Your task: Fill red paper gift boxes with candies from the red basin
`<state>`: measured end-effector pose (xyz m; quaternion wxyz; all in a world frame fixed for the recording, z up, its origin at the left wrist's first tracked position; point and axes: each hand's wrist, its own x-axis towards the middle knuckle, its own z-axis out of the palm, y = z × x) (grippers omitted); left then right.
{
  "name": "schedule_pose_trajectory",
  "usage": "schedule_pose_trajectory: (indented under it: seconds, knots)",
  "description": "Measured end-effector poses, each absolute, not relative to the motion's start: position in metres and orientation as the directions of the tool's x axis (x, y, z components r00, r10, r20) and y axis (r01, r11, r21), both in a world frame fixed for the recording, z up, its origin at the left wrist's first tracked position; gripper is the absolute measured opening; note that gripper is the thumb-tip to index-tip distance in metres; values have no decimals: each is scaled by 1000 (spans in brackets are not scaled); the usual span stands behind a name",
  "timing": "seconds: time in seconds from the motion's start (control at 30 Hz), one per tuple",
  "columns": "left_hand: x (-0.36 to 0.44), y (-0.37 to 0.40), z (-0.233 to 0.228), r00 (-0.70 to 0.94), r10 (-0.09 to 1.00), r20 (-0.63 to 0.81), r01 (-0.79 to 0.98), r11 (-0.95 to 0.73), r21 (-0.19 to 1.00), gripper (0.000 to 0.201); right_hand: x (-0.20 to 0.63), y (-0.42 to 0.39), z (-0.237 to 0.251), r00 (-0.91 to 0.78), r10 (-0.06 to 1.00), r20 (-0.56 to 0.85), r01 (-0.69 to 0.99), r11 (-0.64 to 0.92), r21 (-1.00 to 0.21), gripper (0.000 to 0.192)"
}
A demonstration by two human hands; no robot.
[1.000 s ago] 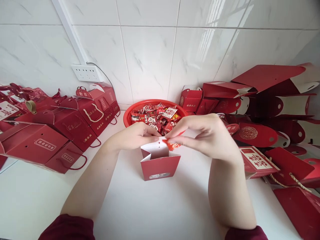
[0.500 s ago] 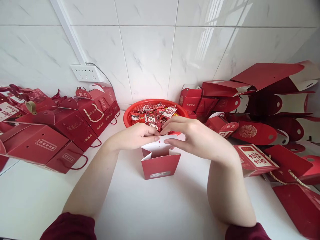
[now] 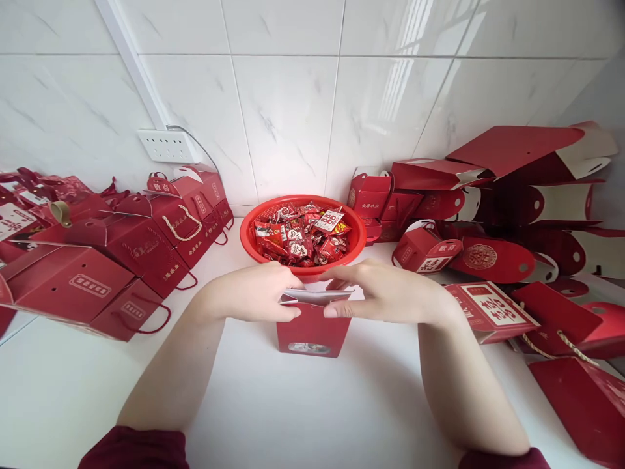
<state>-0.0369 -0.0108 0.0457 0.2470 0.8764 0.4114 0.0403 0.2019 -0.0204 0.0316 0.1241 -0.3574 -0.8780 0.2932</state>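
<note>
A small red gift box (image 3: 314, 333) stands upright on the white table, with a printed oval low on its front and its top edges drawn close together. My left hand (image 3: 256, 291) grips the top left of the box, thumb on the front face and fingers behind the rim. At the top right, my right hand (image 3: 385, 293) pinches the box the same way, thumb on the front and fingers at the back. Just behind the box sits a red plastic basket (image 3: 248, 244) holding many wrapped sweets (image 3: 299, 242).
Red gift boxes with rope handles (image 3: 146, 244) line the left side. More red boxes, some unfolded and stacked (image 3: 517, 195), fill the right, with a patterned box (image 3: 493, 311) near my right forearm. A power strip (image 3: 168, 146) is fixed to the tiled wall (image 3: 288, 117).
Both hands have moved down from the back flap to the box's top sides, thumbs now on its front. The box's mouth has narrowed from wide open to nearly closed.
</note>
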Motion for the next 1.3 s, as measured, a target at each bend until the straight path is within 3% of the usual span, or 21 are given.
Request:
schedule_pose_trajectory:
  seconds: [0.1,0.2,0.33,0.53,0.8,0.87,1.0,1.07,1.3]
  knots:
    - [-34,-8,43,687,711,-147,675,-552,489,20,203,-19,25,-734,679,0,565,611,-554,39]
    - [-30,-6,40,701,711,-58,643,-594,482,19,204,-15,16,-732,679,61,568,657,-495,37]
    - [-24,0,34,669,742,26,665,-615,424,20,205,-6,7,-639,758,131,663,630,-404,33]
    - [-26,15,21,587,805,-89,781,-533,327,20,204,10,1,-585,805,102,736,580,-349,13]
    - [-29,17,22,624,770,-133,763,-562,320,22,205,9,3,-632,769,100,691,617,-376,13]
    - [-27,15,21,622,770,-142,765,-559,320,22,204,5,6,-636,767,85,665,600,-444,12]
    - [-24,14,20,611,781,-130,773,-553,311,22,204,3,10,-661,750,41,527,502,-686,42]
    - [-23,15,20,597,792,-128,786,-545,293,24,205,6,8,-651,759,8,505,441,-742,51]
    - [-22,14,22,573,807,-146,811,-531,247,32,207,19,-4,-753,657,-26,500,546,-672,34]
